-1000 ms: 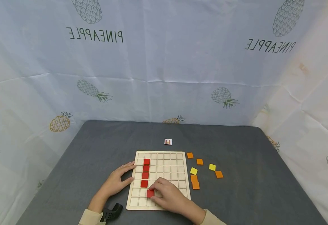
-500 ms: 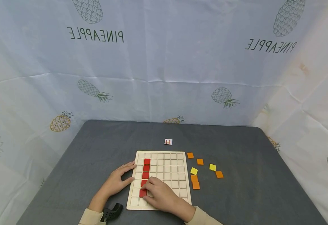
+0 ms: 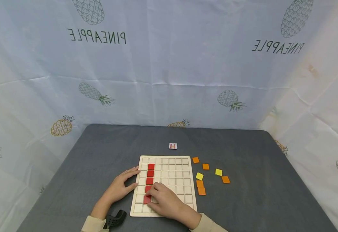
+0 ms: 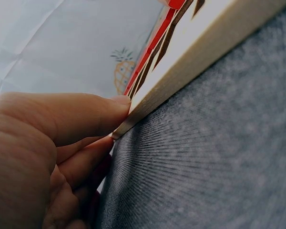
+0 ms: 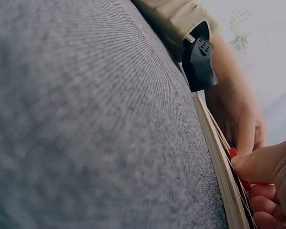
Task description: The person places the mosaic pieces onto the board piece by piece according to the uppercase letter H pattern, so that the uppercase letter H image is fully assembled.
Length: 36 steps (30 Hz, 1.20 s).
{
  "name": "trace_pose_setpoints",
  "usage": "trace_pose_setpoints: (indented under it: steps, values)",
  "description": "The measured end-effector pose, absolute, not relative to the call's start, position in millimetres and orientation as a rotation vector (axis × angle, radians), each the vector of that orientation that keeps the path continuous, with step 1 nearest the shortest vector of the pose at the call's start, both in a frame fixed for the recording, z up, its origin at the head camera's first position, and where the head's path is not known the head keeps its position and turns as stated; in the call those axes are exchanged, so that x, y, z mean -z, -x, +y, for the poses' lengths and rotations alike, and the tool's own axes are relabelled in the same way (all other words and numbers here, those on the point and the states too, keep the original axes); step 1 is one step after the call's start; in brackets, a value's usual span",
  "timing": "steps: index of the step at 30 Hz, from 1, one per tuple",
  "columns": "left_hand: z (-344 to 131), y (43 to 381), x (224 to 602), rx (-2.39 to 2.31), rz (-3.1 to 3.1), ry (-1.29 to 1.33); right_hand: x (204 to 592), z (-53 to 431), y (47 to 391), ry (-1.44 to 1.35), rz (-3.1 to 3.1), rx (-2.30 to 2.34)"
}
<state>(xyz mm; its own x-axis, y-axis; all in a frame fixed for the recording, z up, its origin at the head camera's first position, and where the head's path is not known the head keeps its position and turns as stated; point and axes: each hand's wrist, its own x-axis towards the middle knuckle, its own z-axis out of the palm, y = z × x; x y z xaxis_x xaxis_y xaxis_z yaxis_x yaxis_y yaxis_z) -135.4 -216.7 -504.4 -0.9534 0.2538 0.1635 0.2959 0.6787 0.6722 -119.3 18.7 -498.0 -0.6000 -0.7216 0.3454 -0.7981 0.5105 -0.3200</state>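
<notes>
A pale wooden grid board [image 3: 172,174] lies on the dark table. Several red square tiles [image 3: 150,173] form a column in its second column from the left. At the near end of that column my right hand [image 3: 167,202] pinches another red tile [image 3: 147,200] between thumb and fingers, low over a cell; in the right wrist view the thumb covers much of this tile [image 5: 233,152]. My left hand [image 3: 119,187] rests at the board's left side, fingers extended. The left wrist view has its thumb and fingertips touching the board's edge [image 4: 181,86].
Several orange tiles [image 3: 205,166] and two yellow tiles [image 3: 218,172] lie loose right of the board. Beyond its far edge is a small printed pattern card [image 3: 173,146]. A black wrist device [image 3: 115,219] sits at the left sleeve. A pineapple-print curtain [image 3: 163,58] stands behind the table.
My right hand has moved left with the red tile, from the third column to the second, below the other red tiles. Over the last half second it stays put. The left hand has not moved.
</notes>
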Motion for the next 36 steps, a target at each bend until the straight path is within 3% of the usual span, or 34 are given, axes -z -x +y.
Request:
trace_pose_setpoints:
  steps: [21, 36]
  values:
    - [-217, 136, 511, 1.099, -2.798, 0.477, 502, 18, 117, -1.198, -2.621, -0.785]
    - [-218, 136, 509, 1.103, -2.818, 0.472, 482, 35, 126, -1.097, -2.707, -0.949]
